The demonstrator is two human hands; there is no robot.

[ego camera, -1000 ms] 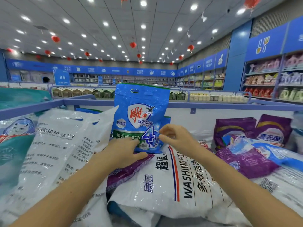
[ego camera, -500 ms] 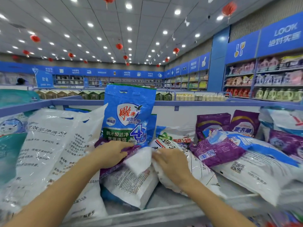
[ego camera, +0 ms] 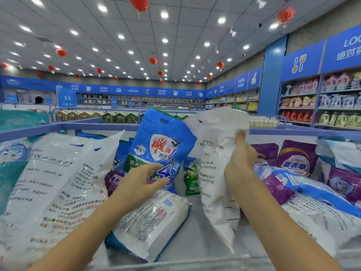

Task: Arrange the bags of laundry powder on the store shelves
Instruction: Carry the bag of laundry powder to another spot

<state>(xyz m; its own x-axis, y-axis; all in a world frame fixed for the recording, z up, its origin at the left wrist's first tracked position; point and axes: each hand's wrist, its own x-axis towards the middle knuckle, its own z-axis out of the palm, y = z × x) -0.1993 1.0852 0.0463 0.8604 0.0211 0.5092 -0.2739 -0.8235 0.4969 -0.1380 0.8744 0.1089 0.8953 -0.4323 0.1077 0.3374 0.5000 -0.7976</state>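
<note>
One white bag is hanging gripped in your right hand, your slack-fingered left hand touching the blue bag; you're needing an upright slot beside it

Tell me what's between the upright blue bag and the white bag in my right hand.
Head view: a small green bag stands low in the gap between the blue bag and the white bag the right hand grips.

Left hand relaxed, right hand clenched
</note>
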